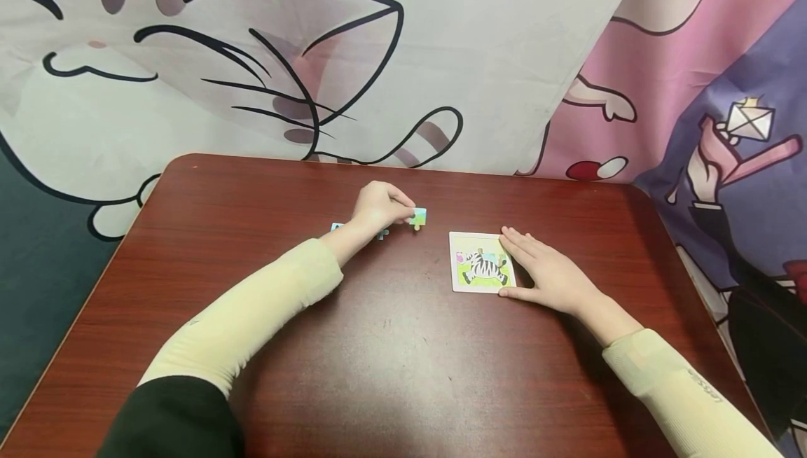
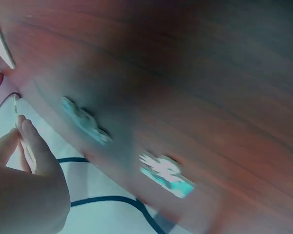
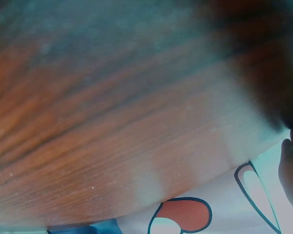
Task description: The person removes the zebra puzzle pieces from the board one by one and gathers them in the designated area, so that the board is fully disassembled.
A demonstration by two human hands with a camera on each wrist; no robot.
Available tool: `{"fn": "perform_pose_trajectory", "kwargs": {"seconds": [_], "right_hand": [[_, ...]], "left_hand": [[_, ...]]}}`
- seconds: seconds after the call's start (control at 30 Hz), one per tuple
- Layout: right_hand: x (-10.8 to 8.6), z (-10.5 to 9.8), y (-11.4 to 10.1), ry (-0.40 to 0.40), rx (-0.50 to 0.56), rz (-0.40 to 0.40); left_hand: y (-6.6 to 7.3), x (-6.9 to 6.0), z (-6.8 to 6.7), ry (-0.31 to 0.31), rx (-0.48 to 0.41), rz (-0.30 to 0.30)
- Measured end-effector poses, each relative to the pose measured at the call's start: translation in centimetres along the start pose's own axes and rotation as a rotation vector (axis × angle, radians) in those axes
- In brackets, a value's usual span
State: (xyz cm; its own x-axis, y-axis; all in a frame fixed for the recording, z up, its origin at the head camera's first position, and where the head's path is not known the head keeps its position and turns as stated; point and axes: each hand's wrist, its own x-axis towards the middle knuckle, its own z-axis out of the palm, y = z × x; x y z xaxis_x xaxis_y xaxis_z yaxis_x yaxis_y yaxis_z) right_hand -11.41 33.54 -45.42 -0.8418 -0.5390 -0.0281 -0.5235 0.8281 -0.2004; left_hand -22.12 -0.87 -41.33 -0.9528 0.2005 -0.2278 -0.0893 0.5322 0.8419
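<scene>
Indoor rm w/ cartoon backdrop (image 1: 504, 45)

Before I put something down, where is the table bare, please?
One wide bare patch of the table lies between the left sleeve and right sleeve, nearer than the puzzle. Another lies left of the left sleeve. It is crowded around the puzzle, which the right hand touches, and where the left hand pinches a piece near two loose pieces.

The head view looks down from above, the closer wrist views sharing its table (image 1: 391, 374)
</scene>
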Motion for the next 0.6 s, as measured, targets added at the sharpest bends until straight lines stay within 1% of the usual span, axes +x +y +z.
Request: {"fn": "perform_pose_trajectory", "kwargs": {"seconds": [0.1, 0.2, 0.4, 0.5, 0.6], "right_hand": [[0.0, 0.0, 0.0, 0.002, -0.001, -0.001], [-0.1, 0.1, 0.0, 0.001, -0.002, -0.001], [0.0, 0.0, -0.1, 0.016, -0.009, -0.011], [0.0, 0.1, 0.0, 0.019, -0.012, -0.013], [0.0, 0.2, 0.1, 0.013, -0.012, -0.011]], "left_hand": [[-0.7, -0.1, -0.5, -0.013, 0.051, 0.007], [-1.3, -0.3, -0.7, -0.028, 0.086, 0.027], [-2.1, -0.5, -0.6, -0.041, 0.156, 0.100], [-2.2, -0.5, -0.6, -0.042, 0.192, 0.139], [-2.2, -0.5, -0.6, -0.039, 0.226, 0.162]]}}
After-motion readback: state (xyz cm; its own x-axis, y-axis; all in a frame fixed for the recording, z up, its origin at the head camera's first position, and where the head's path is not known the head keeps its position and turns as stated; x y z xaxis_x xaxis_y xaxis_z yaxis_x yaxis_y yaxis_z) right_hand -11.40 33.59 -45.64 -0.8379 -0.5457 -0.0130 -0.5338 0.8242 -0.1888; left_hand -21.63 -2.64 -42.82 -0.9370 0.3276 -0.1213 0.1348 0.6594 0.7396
